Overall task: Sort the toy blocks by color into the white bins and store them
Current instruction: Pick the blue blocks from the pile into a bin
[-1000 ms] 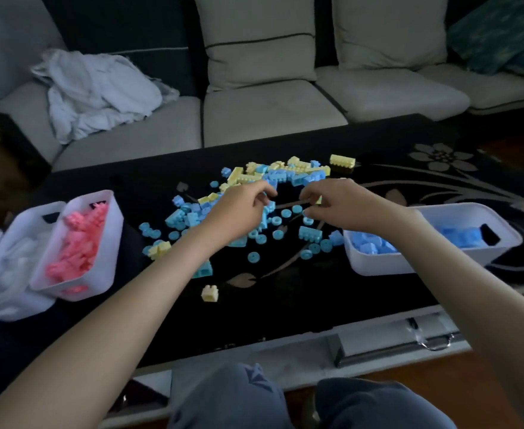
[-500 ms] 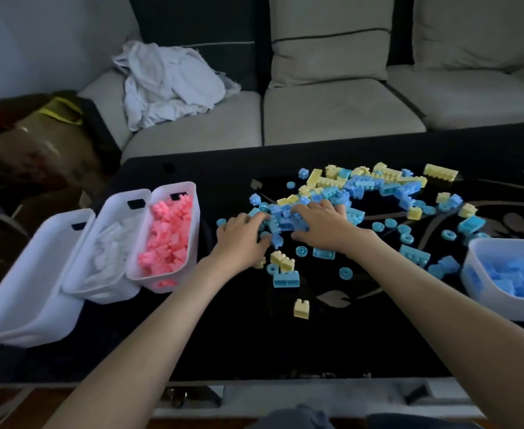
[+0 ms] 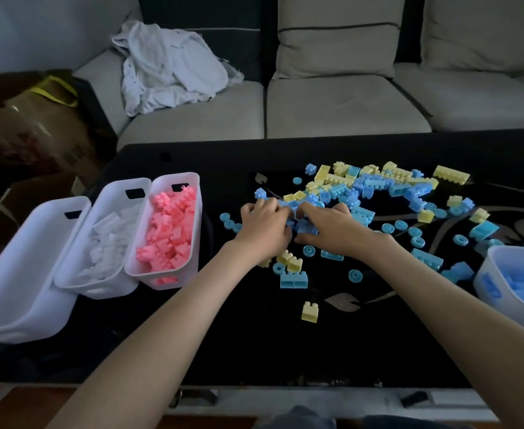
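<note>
blue and yellow blocks (image 3: pixel 378 184) lay heaped at 1 o'clock; pink-filled bin (image 3: pixel 165 281), white-filled bin (image 3: pixel 100 289) stood at 9; blue-filled bin (image 3: pixel 496 292) at 3.

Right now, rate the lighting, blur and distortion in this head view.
Head view: dim, flat light; the black table swallows shadows; the white blocks wash out against their bin; wide-angle stretch widens the forearms toward the lower corners; left hand and right hand show no motion blur.

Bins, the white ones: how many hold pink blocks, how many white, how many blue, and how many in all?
Bin with pink blocks: 1
Bin with white blocks: 1
Bin with blue blocks: 1
Bin with its inside hidden: 1
Total: 4 bins
</note>
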